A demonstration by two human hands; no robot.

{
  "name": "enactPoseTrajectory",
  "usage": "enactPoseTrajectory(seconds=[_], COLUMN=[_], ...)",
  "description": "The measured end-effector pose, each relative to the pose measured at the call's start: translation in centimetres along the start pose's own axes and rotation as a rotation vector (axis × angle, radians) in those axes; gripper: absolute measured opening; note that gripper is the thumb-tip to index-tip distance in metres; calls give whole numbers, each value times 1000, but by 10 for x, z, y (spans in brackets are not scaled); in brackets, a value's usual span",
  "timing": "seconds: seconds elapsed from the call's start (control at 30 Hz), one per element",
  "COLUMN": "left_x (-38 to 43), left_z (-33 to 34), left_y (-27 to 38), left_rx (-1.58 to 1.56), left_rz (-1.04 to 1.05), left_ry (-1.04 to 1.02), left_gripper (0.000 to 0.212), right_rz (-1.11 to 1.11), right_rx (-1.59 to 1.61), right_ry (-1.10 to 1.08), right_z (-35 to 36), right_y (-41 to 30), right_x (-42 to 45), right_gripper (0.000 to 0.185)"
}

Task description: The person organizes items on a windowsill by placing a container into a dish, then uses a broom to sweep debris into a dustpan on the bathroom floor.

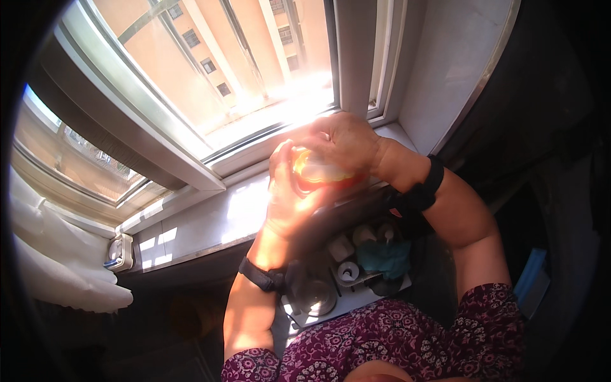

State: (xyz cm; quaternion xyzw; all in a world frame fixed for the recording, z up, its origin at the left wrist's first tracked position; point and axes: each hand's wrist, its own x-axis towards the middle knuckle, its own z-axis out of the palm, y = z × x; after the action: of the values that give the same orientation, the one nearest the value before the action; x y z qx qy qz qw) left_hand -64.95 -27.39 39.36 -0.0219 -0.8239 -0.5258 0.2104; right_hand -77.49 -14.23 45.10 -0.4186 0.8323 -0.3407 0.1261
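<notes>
Near the windowsill, my left hand [296, 191] holds a round, shiny red-orange object with a scalloped bright rim [310, 176]; glare hides what kind of thing it is. My right hand [351, 143] lies over the object's upper right side, its fingers bent close to my left fingertips. Whether the right fingers grip the object or only touch it cannot be told. Both wrists wear black bands. Below my hands, a white tray [336, 305] bears a clear round glass vessel [315, 297], a white round item [348, 271] and a crumpled teal cloth or bag [386, 258].
The sunlit white windowsill [191, 243] runs under a framed window [157, 124]. At its left end stand a small white container [125, 253] and a white curtain [57, 267]. A blue and white flat item [531, 281] is at the right.
</notes>
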Motion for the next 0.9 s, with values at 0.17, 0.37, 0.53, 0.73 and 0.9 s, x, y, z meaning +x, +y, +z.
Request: enactPoseTrajectory(seconds=[0.17, 0.37, 0.53, 0.73, 0.9], left_x=[-4, -3, -1, 0, -2], left_z=[-1, 5, 7, 13, 13], left_y=[-6, -1, 7, 6, 0], left_rx=[-55, -203, -202, -174, -94], left_rz=[-13, -15, 39, -71, -47], left_ry=[-23, -82, -152, -238, -217], left_gripper=[87, 86, 85, 80, 72], right_rz=[-5, -201, -435, -360, -407], right_rx=[-381, -176, -370, -572, -627], right_ry=[-173, 240, 276, 278, 370], right_z=[-17, -24, -17, -32, -51], right_y=[-11, -23, -29, 12, 5], right_x=[-16, -64, -86, -105, -102], right_gripper=[26, 25, 36, 32, 26])
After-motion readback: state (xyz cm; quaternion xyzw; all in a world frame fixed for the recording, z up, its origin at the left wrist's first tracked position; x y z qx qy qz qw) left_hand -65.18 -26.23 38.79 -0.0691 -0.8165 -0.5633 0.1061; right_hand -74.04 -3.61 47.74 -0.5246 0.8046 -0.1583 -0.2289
